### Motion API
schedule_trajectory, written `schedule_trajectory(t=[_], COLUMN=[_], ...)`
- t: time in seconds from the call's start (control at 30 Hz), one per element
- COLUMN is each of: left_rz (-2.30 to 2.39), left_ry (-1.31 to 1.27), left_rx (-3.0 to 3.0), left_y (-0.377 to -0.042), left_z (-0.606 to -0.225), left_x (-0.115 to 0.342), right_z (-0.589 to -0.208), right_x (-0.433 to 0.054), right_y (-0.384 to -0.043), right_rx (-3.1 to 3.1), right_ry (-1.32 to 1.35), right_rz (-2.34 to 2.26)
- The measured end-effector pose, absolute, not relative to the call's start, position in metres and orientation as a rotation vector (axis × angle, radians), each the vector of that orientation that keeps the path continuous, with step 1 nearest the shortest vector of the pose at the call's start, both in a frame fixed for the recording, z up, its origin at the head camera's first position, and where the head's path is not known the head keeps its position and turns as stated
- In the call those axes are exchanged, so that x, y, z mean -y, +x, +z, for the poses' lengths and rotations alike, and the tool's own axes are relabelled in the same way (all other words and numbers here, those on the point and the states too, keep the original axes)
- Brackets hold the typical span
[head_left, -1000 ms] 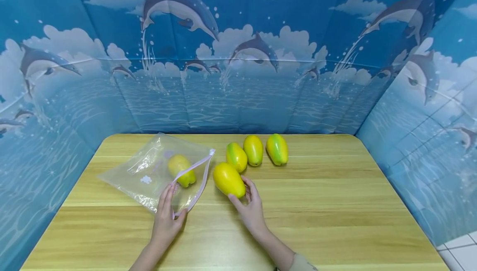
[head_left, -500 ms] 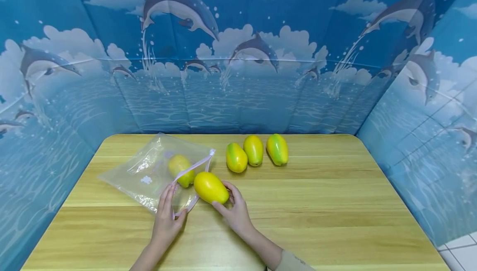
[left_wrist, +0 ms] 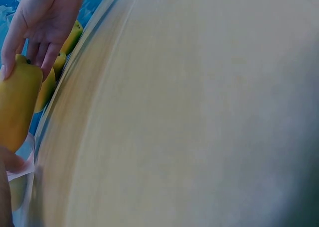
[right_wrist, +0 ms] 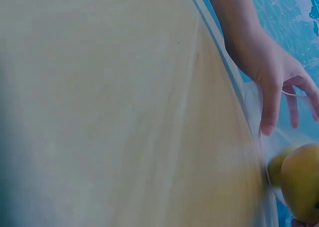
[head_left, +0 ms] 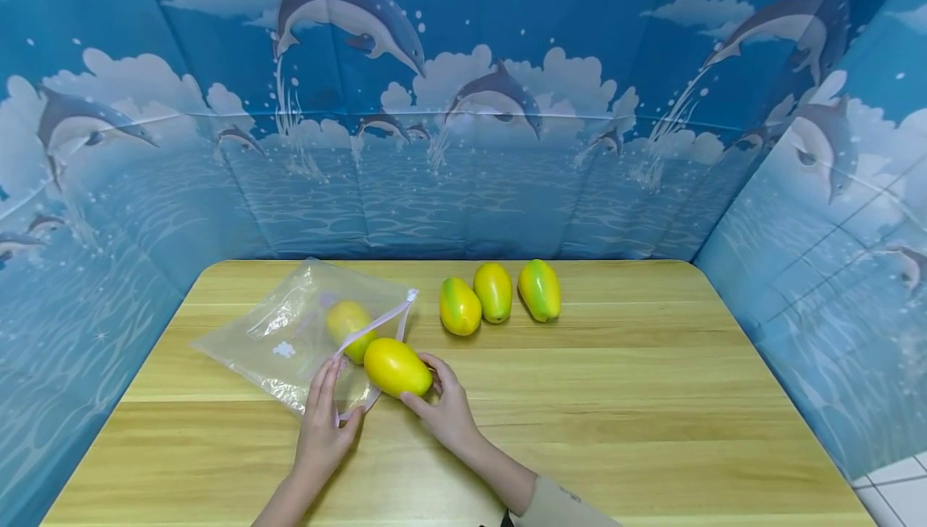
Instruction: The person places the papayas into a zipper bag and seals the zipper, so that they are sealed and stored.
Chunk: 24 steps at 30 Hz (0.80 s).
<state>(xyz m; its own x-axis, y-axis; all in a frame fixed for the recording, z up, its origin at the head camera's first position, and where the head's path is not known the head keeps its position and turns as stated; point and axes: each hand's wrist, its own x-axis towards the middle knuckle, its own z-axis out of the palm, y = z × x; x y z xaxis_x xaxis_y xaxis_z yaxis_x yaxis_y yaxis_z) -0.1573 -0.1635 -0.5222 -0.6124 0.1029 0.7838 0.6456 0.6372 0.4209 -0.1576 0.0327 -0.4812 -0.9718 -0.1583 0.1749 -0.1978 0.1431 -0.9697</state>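
Note:
A clear plastic zip bag (head_left: 246,342) with a pink-edged mouth lies on the table's left, one yellow-green papaya (head_left: 344,319) inside it. My left hand (head_left: 322,426) is at the mouth's near corner, fingers at the upper edge and thumb at the lower. In the right wrist view, the left hand's fingers (right_wrist: 270,107) look straight and spread. My right hand (head_left: 451,413) grips a yellow papaya (head_left: 393,367) by its right end, and the fruit's other end overlaps the bag's opening. Whether that papaya touches the bag is unclear.
Three more papayas rest near the table's back edge: a left one (head_left: 459,307), a middle one (head_left: 493,292) and a right one (head_left: 539,290). Behind the wooden table (head_left: 652,398) hangs a blue dolphin curtain (head_left: 463,189).
My right hand has carried the papaya left, from beside the other fruit to the bag's mouth. The left hand and the bag have stayed in place.

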Motion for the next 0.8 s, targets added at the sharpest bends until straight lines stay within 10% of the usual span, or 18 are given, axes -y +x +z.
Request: schedule_trajectory(t=[0.8], left_rz=[-0.99], left_ry=[-0.584], left_rx=[2.158], left_y=[-0.156], left_z=[-0.525], left_x=[0.165], right_z=[-0.486], right_x=[-0.019], right_y=[-0.178], right_rx=[2.362], right_ry=[0.329], right_rz=[1.942])
